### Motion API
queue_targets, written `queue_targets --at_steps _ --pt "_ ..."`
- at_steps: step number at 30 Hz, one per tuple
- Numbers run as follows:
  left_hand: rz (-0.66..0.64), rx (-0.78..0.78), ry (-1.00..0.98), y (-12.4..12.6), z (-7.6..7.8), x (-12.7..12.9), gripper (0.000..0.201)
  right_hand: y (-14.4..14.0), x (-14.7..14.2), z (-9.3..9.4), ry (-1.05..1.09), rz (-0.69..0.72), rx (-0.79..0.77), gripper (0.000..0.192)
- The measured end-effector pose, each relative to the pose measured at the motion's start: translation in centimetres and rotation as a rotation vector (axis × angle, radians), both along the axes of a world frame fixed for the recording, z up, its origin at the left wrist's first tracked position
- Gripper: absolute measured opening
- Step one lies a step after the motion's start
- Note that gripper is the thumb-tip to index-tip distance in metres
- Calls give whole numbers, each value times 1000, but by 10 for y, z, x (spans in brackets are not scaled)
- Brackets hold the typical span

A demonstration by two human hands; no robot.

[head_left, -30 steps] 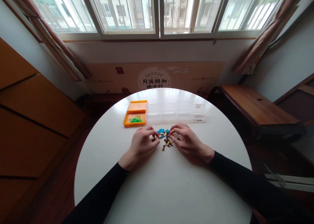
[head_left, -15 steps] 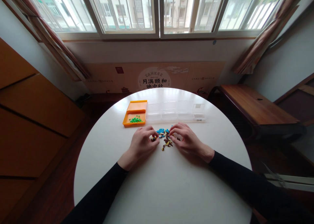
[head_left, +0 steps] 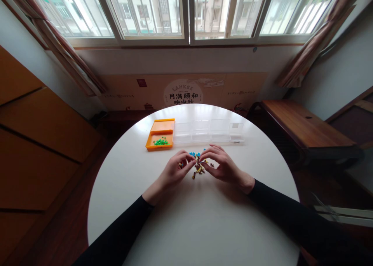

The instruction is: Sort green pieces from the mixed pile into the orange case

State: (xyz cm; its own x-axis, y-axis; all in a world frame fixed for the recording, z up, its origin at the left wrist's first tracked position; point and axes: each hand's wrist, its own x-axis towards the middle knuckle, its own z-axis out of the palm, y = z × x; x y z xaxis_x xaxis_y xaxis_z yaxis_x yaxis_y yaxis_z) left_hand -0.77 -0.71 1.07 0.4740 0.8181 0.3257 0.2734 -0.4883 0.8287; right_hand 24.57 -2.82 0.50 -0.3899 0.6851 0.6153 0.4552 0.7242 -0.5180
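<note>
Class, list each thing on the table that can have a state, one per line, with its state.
Orange tray: open, holds green beads.
Clear boxes: open, look empty.
Mixed beads: loose pile on table.
Left hand: fingers pinched at pile.
Right hand: fingers pinched at pile.

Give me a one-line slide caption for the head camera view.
Both hands, left hand and right hand, pinch at mixed small beads on a white round table.

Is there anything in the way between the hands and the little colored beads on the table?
No. Both the left hand and the right hand are already at the pile of small beads, fingertips right among them. Nothing visible sits between. The orange tray and the clear box lie farther back on the white table.
</note>
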Motion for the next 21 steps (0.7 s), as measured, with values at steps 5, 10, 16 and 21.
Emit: queue_targets --at_steps 5,10,16,21 --pt "-8 -56 -14 -2 -4 5 31 1 0 -3 -10 30 33 6" --pt "-24 -79 -16 -2 -5 5 34 2 0 -5 4 20 63 9" --pt "-25 -78 -27 -2 -4 6 38 3 -1 -5 -10 25 133 11" --pt "-18 -72 -29 -3 -3 6 38 4 -1 -5 -28 23 195 10"
